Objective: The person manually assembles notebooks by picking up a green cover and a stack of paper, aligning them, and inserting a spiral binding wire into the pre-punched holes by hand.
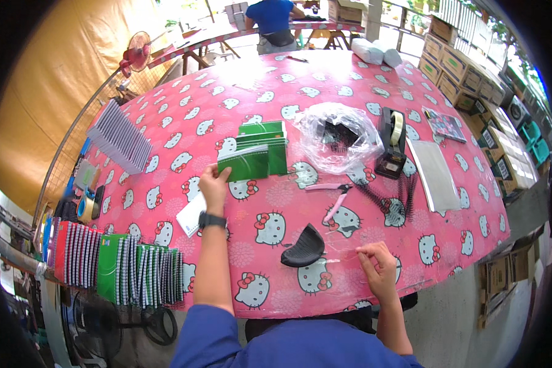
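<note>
My left hand (pixel 213 187) is closed on the near edge of a small green notebook (pixel 246 165), thumb on its cover. Behind that lie more green notebooks (pixel 267 132) in an overlapping pile. A white notepad (pixel 192 214) lies partly under my left wrist. My right hand (pixel 379 267) hovers low over the table's near side, fingertips pinched together; whatever is between them is too small to make out. Left of it rests a black curved pad (pixel 303 246). Pink-handled pliers (pixel 332 193) lie farther off, beside black spiral binding coils (pixel 405 199).
A clear plastic bag (pixel 316 144) with black pieces and a black tape dispenser (pixel 391 147) stand mid-table. To the right lies a pale stack of sheets (pixel 434 176). Rows of spiral notebooks (pixel 119 264) line the left edge, with another stack (pixel 119 138) behind. Cartons (pixel 460 73) stand right.
</note>
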Motion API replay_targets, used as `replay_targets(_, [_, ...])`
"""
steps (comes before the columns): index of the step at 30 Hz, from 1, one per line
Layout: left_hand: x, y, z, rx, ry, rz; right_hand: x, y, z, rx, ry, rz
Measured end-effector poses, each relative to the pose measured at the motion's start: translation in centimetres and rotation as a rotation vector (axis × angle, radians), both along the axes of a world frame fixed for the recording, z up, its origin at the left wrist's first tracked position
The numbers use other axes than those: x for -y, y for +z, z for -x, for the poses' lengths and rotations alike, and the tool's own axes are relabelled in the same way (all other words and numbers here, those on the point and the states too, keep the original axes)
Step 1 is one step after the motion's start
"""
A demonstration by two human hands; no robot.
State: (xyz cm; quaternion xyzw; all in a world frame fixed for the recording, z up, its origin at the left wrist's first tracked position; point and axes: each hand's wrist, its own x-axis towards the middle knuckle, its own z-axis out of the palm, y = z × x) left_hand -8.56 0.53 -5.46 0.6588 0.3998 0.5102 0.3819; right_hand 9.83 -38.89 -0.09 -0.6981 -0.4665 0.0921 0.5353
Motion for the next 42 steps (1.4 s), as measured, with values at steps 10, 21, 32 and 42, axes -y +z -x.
replay_targets(10, [23.1, 2.6, 7.3, 0.234, -0.502, 0.372, -3.3, -1.1, 4.2, -0.120, 0.509, -0.156])
replay_targets(21, [27.2, -0.5, 5.7, 0.184, -0.438, 0.350, -4.0, -3.7, 8.7, -0.469, 0.302, -0.066])
replay_targets(32, [27.0, 3.4, 3.0, -0.450, -0.298, -0.627, -4.7, -2.8, 0.4, -0.374, 0.330, -0.028])
replay_targets(42, [27.3, 3.9, 2.6, -0.454, -0.287, -0.652, -9.5, -5.7, -13.6, 0.551, -0.205, 0.202])
